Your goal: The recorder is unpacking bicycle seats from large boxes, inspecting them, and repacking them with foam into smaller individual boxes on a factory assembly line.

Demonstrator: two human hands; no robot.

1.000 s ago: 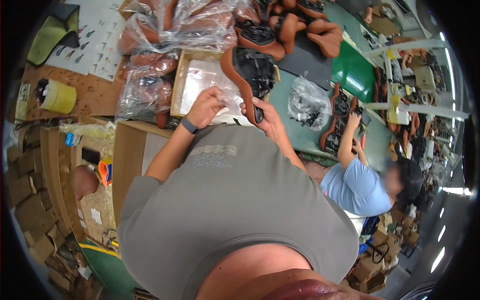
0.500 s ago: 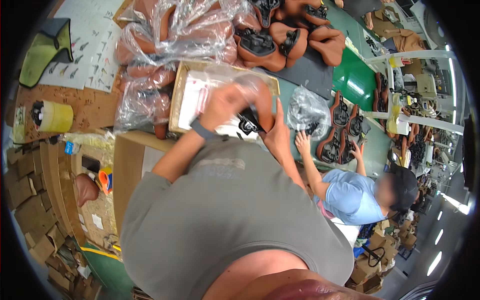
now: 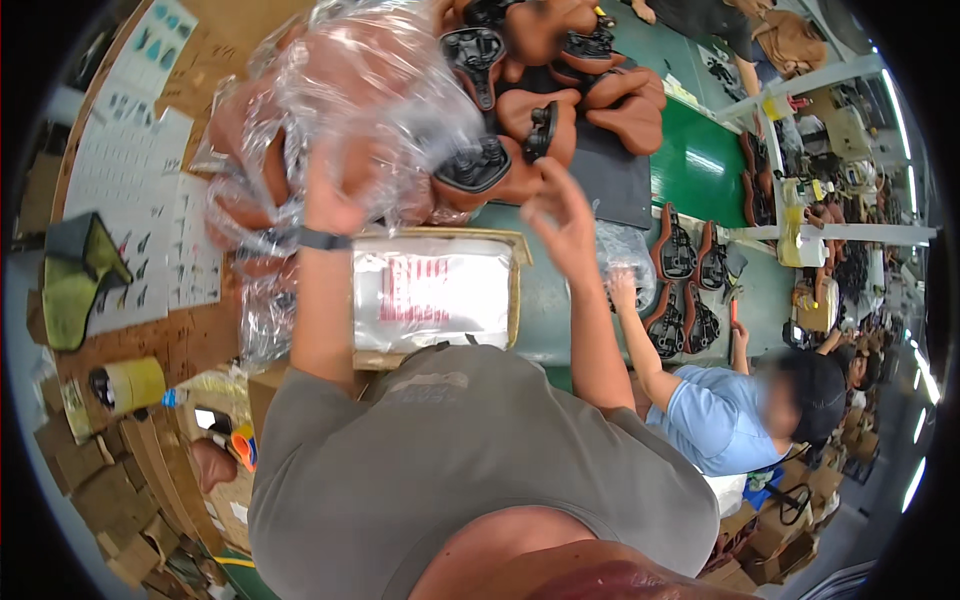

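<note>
My left hand point(image 3: 335, 200), with a dark band at the wrist, reaches into a heap of brown bicycle saddles in clear plastic bags point(image 3: 340, 75). Motion smears its fingers against a bagged saddle, so its grip cannot be made out. My right hand point(image 3: 562, 222) is raised over the bench with fingers apart and nothing in it. Just beyond it lie unwrapped brown saddles, one black-undersided saddle point(image 3: 475, 170) among them. Between my forearms stands an open carton point(image 3: 520, 245) holding a white plastic package with red print point(image 3: 430, 290).
To the right, a co-worker in a light blue shirt point(image 3: 715, 415) has a hand on a clear plastic bag point(image 3: 625, 255), beside upturned saddles point(image 3: 678, 245). On the left are a yellow tub point(image 3: 135, 385), a green-and-black saddle cover point(image 3: 80, 285) and printed sheets point(image 3: 150, 210).
The brown saddle that was between my hands above the carton is gone from there. My left hand has moved left and away to the bagged heap; my right hand has come free and opened.
</note>
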